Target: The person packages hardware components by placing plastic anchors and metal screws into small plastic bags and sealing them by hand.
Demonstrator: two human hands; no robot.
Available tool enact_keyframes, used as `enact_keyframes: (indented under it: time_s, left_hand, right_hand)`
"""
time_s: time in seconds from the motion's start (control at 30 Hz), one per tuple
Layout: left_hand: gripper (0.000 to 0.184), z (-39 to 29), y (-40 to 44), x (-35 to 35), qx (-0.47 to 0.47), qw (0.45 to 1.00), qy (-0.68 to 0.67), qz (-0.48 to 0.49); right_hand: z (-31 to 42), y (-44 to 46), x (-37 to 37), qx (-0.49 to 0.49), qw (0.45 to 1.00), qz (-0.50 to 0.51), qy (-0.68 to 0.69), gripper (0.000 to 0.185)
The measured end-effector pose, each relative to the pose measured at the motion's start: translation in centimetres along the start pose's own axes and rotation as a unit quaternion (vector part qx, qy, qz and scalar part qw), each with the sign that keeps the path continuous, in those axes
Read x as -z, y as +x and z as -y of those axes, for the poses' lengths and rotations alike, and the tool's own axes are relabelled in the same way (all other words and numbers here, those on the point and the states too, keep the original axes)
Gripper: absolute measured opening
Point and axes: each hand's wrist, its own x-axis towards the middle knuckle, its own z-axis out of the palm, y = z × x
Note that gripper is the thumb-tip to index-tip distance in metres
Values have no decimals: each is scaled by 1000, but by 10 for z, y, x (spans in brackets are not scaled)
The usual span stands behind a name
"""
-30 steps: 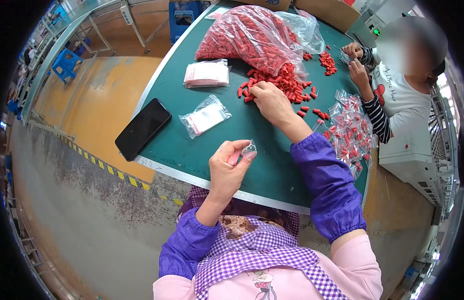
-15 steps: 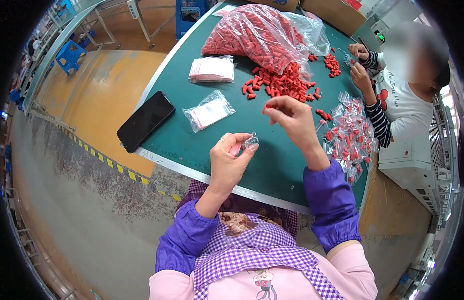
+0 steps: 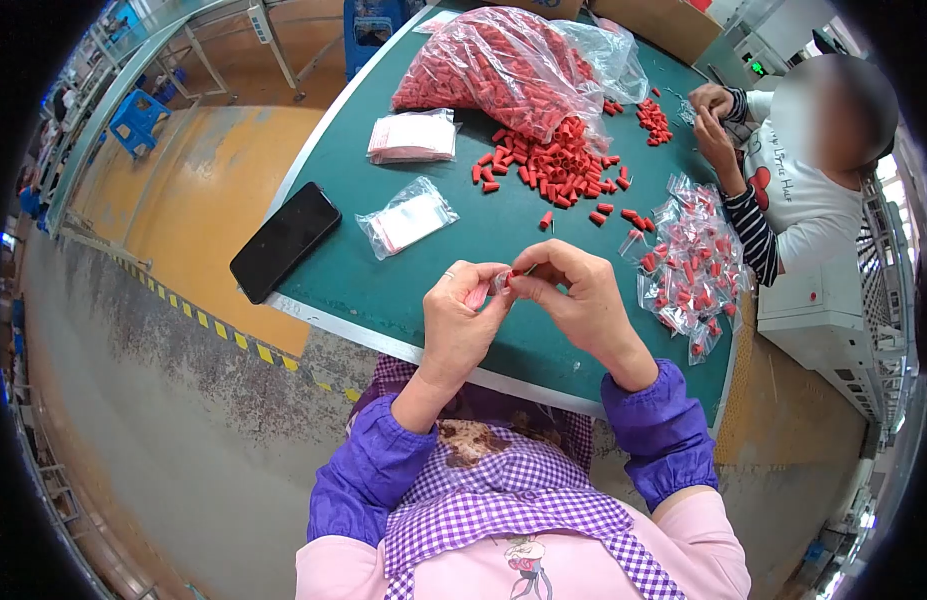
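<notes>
My left hand (image 3: 459,322) pinches a small clear plastic bag (image 3: 499,284) near the table's front edge, with something pink showing between the fingers. Close against it, my right hand (image 3: 586,308) has thumb and fingertips closed on a small red cap (image 3: 514,274) at the bag's mouth. Whether the cap is inside the bag is hard to see behind the fingers. Beyond my hands a heap of loose red caps (image 3: 558,165) spills from a large clear bag (image 3: 493,70). To the right lies a pile of small clear bags with red caps inside (image 3: 695,262).
On the green table (image 3: 383,300) lie a black phone (image 3: 286,241), a packet of small clear bags (image 3: 408,220) and a pinkish stack of bags (image 3: 413,137). Across the right corner a co-worker's hands (image 3: 714,118) handle small parts beside a few red caps (image 3: 653,122).
My right hand has come down and left from above the table to meet the left hand, bringing a red cap to the small bag's mouth. The left hand has barely moved.
</notes>
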Motion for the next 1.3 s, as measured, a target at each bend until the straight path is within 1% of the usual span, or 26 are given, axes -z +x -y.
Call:
enact_keyframes:
  time_s: [0.1, 0.17, 0.2, 0.27, 0.3, 0.37, 0.4, 0.43, 0.47, 0.5, 0.53, 0.6, 0.63, 0.67, 0.73, 0.77, 0.83, 0.93, 1.07, 1.13, 1.27, 1.3]
  left_hand:
    - [16, 0, 0, 0, -21, 1000, 9, -3]
    - [17, -1, -1, 1, -27, 1000, 6, -7]
    - [18, -3, -1, 3, -37, 999, 13, 3]
    - [19, -7, -2, 4, -46, 999, 20, 15]
    - [19, -8, -3, 4, -50, 998, 16, 24]
    - [20, -9, -2, 3, -57, 998, 10, 35]
    - [21, -8, -1, 4, -35, 996, -58, 49]
    - [22, -8, 0, 5, -13, 990, -125, 64]
    - [22, -9, 0, 6, -14, 990, -124, 66]
    - [24, -12, -1, 8, 50, 982, -161, 84]
    - [25, -14, -2, 9, 116, 968, -197, 102]
    - [26, -14, -4, 6, 120, 968, -200, 96]
    - [27, -14, -5, 3, 123, 967, -204, 87]
    - [27, -14, -7, 1, 125, 967, -203, 87]
    - [25, -15, -10, -3, 116, 964, -227, 81]
    - [25, -17, -12, -4, 116, 964, -226, 83]
    - [18, -31, -14, -5, 165, 958, -230, 38]
    - [15, -27, -14, -2, 167, 964, -200, 40]
    - [16, -19, -12, 1, 172, 957, -221, 71]
    - [15, -23, -12, 3, 252, 892, -357, 120]
    - [14, -21, -10, 7, 270, 889, -352, 111]
    - [13, -28, -9, 4, 240, 918, -303, 91]
  right_hand:
    - [-9, -2, -4, 0, 1000, -16, 23, 11]
    - [-12, -3, -8, 107, 992, -36, -60, 10]
    - [-11, -3, -7, 108, 992, -35, -61, 10]
    - [-9, -5, -4, 115, 984, -8, -136, 11]
    - [-10, -6, -2, 114, 984, -10, -137, 11]
    - [-11, -5, 5, 38, 996, -78, 19, 14]
    - [-16, -5, 9, 38, 996, -79, 19, 14]
    - [-24, -5, 13, -24, 994, -67, 88, 15]
    - [-27, -5, 14, -86, 982, -55, 158, 17]
    - [-24, -9, 12, -124, 971, -24, 205, 17]
    - [-26, -12, 10, -124, 970, -27, 206, 17]
    - [-33, -19, 2, -141, 941, -4, 309, 16]
    - [-30, -21, -3, -138, 939, -36, 312, 15]
    - [-30, -23, -5, -139, 939, -37, 313, 15]
    - [-31, -26, -8, -101, 936, -71, 330, 14]
    - [-31, -26, -8, -102, 935, -73, 331, 14]
    - [-30, -28, -7, -97, 934, -81, 334, 15]
    - [-31, -30, -4, -106, 942, -82, 307, 15]
    - [-31, -32, -2, -113, 947, -93, 284, 16]
    - [-29, -34, -5, -87, 955, -101, 266, 16]
    - [-22, -35, -6, -104, 951, -116, 268, 16]
    - [-22, -35, -6, -96, 957, -118, 245, 15]
